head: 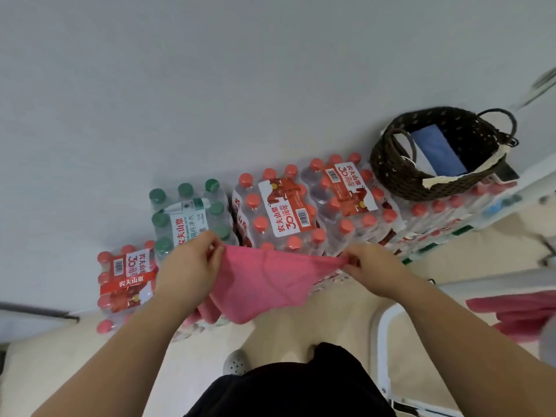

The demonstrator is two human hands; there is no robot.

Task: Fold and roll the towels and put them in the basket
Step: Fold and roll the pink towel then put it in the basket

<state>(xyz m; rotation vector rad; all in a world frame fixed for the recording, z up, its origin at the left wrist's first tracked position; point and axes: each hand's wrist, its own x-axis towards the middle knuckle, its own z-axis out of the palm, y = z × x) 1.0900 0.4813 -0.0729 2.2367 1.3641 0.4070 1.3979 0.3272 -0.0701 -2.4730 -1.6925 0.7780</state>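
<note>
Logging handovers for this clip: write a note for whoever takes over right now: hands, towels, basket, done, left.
Left hand and right hand each pinch a corner of the pink towel, stretched in the air, not yet folded.
Basket stands on the bottle packs, far right; one blue cloth already inside.
More pink cloth lies at the right edge.
Left: fold, roll, basket this towel, probably those too.

Counts: 1x basket [388,173] far right, 1x blue cloth [436,152] inside. 1x green-cap pack [189,212]. 3x red-cap packs [279,212] clear, more blurred under the basket. 1x pink towel [264,284] mid; pink pile [517,314] near right, number unclear. 2x hands: left hand [186,266], right hand [376,267].
</note>
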